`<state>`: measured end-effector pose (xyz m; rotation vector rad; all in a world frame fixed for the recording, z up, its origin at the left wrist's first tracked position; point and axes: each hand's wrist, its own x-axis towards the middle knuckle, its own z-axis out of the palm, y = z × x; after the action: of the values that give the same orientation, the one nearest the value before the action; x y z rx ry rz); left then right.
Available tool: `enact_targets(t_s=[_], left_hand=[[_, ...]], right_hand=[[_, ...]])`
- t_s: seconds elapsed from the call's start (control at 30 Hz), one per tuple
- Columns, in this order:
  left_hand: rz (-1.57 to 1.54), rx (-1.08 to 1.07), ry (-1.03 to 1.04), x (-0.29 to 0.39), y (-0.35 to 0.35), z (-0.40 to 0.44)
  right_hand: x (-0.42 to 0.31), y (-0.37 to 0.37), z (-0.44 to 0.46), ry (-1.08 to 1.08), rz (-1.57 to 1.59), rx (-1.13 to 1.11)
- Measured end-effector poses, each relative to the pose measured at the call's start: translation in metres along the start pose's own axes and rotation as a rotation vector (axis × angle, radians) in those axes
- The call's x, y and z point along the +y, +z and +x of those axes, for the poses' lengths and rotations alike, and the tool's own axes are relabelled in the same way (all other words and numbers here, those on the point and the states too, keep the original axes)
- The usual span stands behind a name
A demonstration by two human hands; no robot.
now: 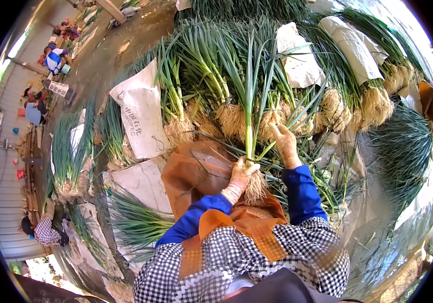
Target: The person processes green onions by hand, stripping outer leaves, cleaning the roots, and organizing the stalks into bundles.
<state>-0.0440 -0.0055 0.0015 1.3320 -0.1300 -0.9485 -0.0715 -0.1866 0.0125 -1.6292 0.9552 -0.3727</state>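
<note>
My left hand (242, 178) is closed round the base of a few green garlic stalks (249, 121), which stand upright over my lap. Their pale, stringy roots (256, 188) hang below my fist. To the right and slightly higher, my right hand (284, 144) pinches a loose green leaf (265, 150) that bends away from the stalks near my left hand. Its fingertips are partly hidden by the leaf. An orange-brown apron (191, 169) covers my lap beneath both hands.
Bundles of green garlic (196, 76) lie in a row ahead, roots toward me, some wrapped in white sacking (345, 48). A printed sack (136, 108) lies left. Stripped leaves (322, 184) litter the ground at right. Another heap (403, 151) is far right. Several people (50, 230) sit along the left.
</note>
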Motion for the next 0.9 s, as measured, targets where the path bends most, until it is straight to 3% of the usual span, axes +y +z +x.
enact_targets(t_s=[0.1, 0.2, 0.23, 0.27, 0.3, 0.33, 0.37, 0.4, 0.5, 0.57, 0.63, 0.67, 0.7, 0.77, 0.83, 0.9], left_hand=[[0.259, 0.02, 0.054, 0.007, 0.007, -0.003], [0.184, 0.076, 0.069, -0.023, -0.008, 0.014], [0.239, 0.105, 0.068, -0.011, -0.004, 0.01], [0.107, 0.119, -0.009, 0.016, 0.005, -0.004], [0.022, 0.111, -0.057, 0.003, -0.002, 0.006], [0.045, 0.114, -0.021, 0.002, -0.004, 0.006], [-0.186, 0.071, -0.034, -0.022, -0.007, 0.018], [-0.264, 0.054, -0.054, -0.023, -0.008, 0.017], [-0.473, 0.081, 0.009, -0.009, 0.0, 0.013], [-0.601, 0.125, 0.081, 0.001, -0.001, 0.012], [-0.737, -0.03, -0.022, 0.027, -0.014, 0.015], [-0.758, -0.172, -0.178, 0.041, -0.014, 0.009], [-0.889, -0.352, -0.343, 0.029, -0.029, 0.021], [-0.718, -0.245, -0.213, 0.009, -0.043, 0.034], [-0.335, -0.115, -0.03, 0.026, -0.032, 0.026], [-0.427, -0.063, -0.163, 0.029, -0.033, 0.025]], right_hand=[[-0.013, 0.016, 0.009, -0.137, -0.455, -0.142], [0.022, 0.047, 0.02, -0.43, -0.625, 0.104], [0.006, 0.048, 0.011, -0.248, -0.483, 0.104], [0.01, 0.051, 0.009, -0.204, -0.243, 0.076], [0.016, 0.056, 0.009, -0.07, 0.202, -0.054], [0.0, 0.043, -0.003, 0.077, 0.38, -0.237], [0.002, 0.037, -0.004, 0.119, 0.49, -0.31], [-0.012, 0.038, -0.013, 0.079, 0.476, -0.252], [-0.03, 0.038, -0.015, -0.091, 0.284, -0.273], [-0.039, 0.033, -0.027, -0.423, -0.092, -0.212], [-0.026, 0.031, -0.027, -0.811, -0.508, -0.278], [-0.011, 0.03, -0.02, -0.986, -0.604, -0.287], [-0.015, 0.023, -0.027, -0.862, -0.758, -0.29], [-0.007, 0.007, -0.022, -0.939, -0.703, -0.26], [-0.002, -0.008, -0.014, -0.961, -0.801, -0.346], [-0.012, -0.023, -0.004, -0.995, -0.854, -0.424]])
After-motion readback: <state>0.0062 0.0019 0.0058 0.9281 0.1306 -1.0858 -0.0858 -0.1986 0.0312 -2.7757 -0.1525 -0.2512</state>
